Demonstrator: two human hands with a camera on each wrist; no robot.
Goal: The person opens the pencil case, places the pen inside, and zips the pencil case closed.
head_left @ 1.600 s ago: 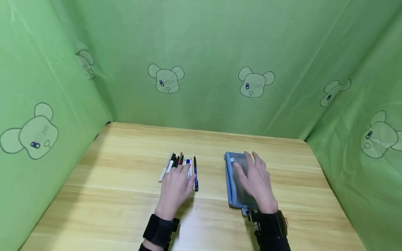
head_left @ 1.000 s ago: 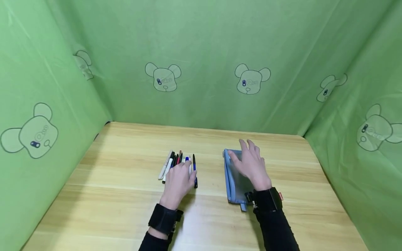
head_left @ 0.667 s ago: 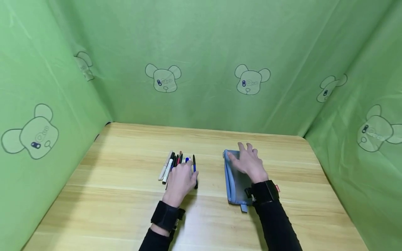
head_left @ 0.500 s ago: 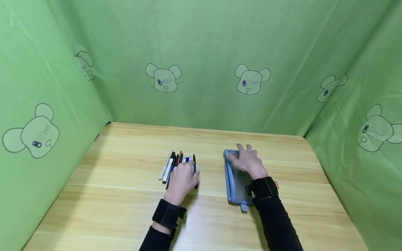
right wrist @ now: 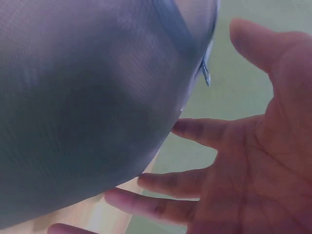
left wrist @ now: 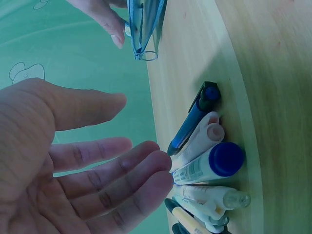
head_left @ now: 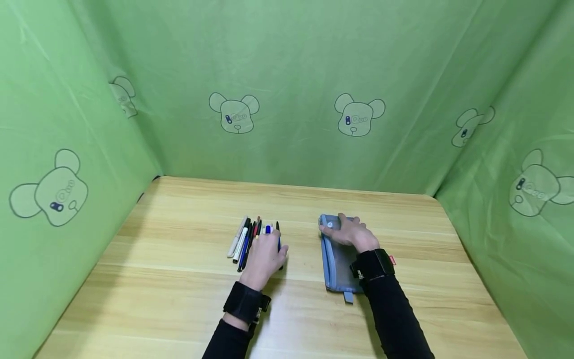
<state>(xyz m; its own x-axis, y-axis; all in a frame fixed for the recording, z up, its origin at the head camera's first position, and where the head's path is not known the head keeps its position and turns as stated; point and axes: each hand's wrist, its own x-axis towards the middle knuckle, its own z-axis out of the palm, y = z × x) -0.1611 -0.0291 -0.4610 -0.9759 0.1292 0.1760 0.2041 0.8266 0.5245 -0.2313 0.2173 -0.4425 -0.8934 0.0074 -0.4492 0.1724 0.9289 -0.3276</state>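
Observation:
My left hand is over the right part of a row of pens lying side by side on the table. Up close in the left wrist view, its fingers reach the ends of a blue-capped marker and a white pen, thumb held apart. A blue ballpoint pen lies at that side of the row. To the right, my right hand spreads over the far half of a blue zip pouch with a translucent grey face. Its fingertips meet the edge of the pouch in the right wrist view.
The wooden table extends around both items. Green cloth walls with bear-head prints enclose its back and sides. A small fabric tab sticks out from the pouch's near end.
My left hand has shifted slightly right, uncovering dark and blue pens left of it. My right hand has come lower and nearer on the pouch, showing its white button.

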